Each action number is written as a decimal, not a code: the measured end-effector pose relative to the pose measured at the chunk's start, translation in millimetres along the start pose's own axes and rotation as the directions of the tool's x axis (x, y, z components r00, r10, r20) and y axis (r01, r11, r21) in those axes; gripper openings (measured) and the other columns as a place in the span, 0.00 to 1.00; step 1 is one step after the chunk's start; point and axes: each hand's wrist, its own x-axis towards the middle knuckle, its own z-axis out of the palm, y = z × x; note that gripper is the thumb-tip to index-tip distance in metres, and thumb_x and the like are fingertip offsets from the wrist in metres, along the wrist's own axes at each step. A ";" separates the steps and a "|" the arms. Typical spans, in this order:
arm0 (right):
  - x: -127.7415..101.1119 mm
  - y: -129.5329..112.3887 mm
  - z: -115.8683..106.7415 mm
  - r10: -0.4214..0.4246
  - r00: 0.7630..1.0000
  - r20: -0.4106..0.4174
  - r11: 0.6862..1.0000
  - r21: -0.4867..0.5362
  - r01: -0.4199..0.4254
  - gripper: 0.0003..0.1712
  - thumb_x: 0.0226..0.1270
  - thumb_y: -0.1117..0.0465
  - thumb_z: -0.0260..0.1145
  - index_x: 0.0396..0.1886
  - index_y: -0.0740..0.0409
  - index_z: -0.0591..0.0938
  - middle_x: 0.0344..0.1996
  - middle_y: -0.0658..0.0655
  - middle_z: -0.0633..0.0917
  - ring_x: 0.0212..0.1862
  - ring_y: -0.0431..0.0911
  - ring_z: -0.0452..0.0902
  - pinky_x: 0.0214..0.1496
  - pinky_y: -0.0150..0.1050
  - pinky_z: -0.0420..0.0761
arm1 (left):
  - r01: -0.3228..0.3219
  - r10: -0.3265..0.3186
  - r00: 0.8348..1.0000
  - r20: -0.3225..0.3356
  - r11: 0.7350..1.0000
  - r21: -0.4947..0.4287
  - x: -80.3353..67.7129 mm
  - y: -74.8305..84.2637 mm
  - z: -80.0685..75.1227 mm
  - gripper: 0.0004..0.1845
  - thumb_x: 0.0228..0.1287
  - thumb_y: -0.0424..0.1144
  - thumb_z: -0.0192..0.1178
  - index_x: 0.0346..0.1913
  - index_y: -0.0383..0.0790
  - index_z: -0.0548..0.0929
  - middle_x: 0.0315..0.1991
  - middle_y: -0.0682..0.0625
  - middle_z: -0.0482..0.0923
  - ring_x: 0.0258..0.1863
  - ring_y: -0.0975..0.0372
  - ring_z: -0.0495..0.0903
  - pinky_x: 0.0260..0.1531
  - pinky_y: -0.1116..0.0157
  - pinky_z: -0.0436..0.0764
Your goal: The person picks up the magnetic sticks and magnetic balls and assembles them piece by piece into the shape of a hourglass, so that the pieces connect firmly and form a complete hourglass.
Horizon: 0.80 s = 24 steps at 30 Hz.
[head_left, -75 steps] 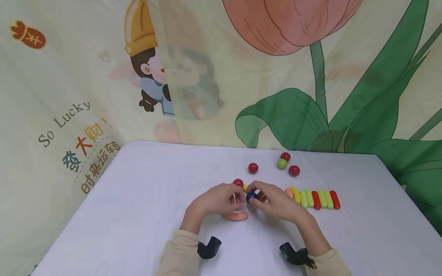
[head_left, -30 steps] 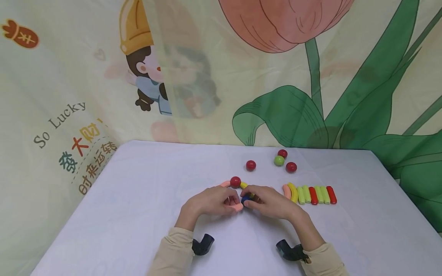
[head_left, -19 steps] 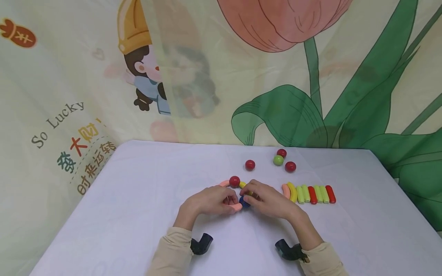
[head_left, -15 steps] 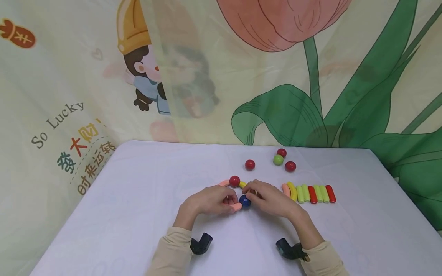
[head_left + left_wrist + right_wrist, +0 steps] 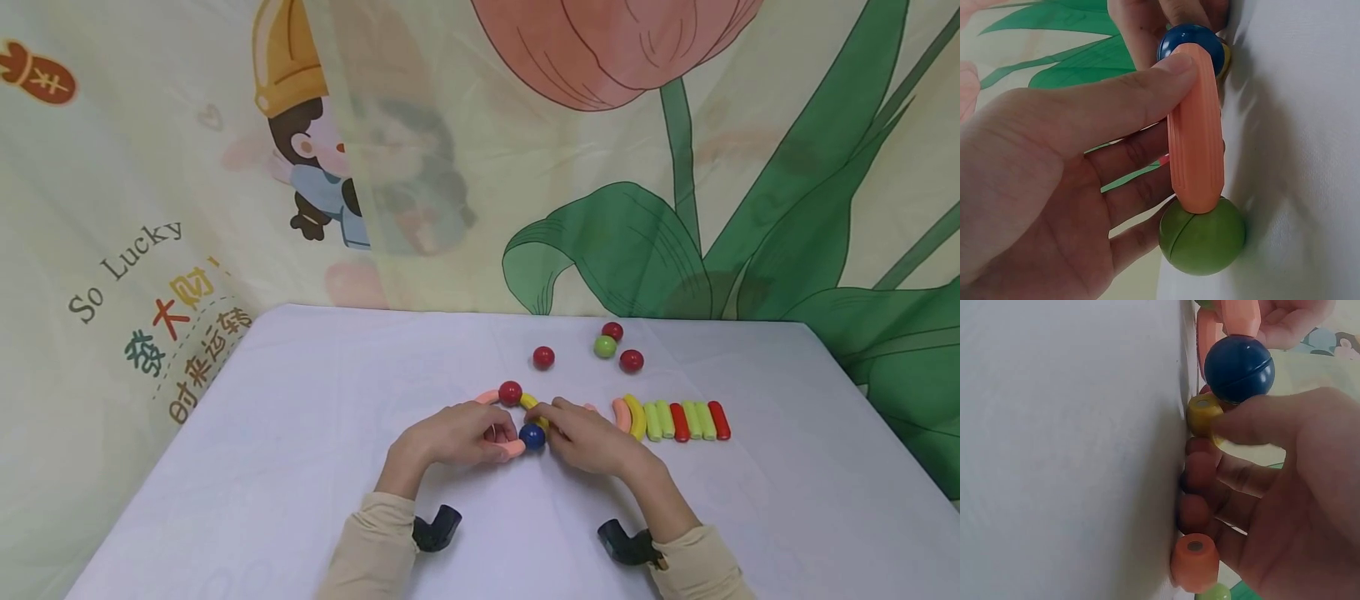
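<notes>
My left hand (image 5: 497, 439) pinches a salmon ribbed stick (image 5: 1195, 139), thumb on top and fingers behind it. One end of the stick meets a green ball (image 5: 1202, 235) and the other meets a blue ball (image 5: 532, 436) on the white table (image 5: 300, 433). My right hand (image 5: 553, 419) pinches a short yellow stick (image 5: 1204, 413) that touches the blue ball (image 5: 1239, 368). The yellow stick (image 5: 530, 403) runs up to a red ball (image 5: 510, 392), which has another salmon piece (image 5: 486, 397) on its left. A salmon stick end (image 5: 1195, 562) lies under my right fingers.
A lone red ball (image 5: 543, 357) and a cluster of two red balls and a green ball (image 5: 604, 347) sit farther back. To the right lies a row of several coloured sticks (image 5: 669, 420). A printed curtain (image 5: 480, 167) hangs behind the table.
The salmon stick that lay on the table 2.5 s ago is now in my left hand, against the blue ball. My right fingers have shifted off the blue ball, which now shows between the hands.
</notes>
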 end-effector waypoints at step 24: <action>2.4 6.3 -0.6 -0.003 0.999 -0.045 0.996 0.087 0.007 0.17 0.67 0.67 0.56 0.52 0.47 0.79 0.44 0.47 0.81 0.45 0.40 0.74 0.57 0.45 0.77 | -0.005 0.005 0.999 0.037 1.000 0.001 -0.8 -1.8 -1.9 0.04 0.58 0.39 0.65 0.36 0.52 0.82 0.26 0.59 0.75 0.29 0.69 0.72 0.35 0.71 0.72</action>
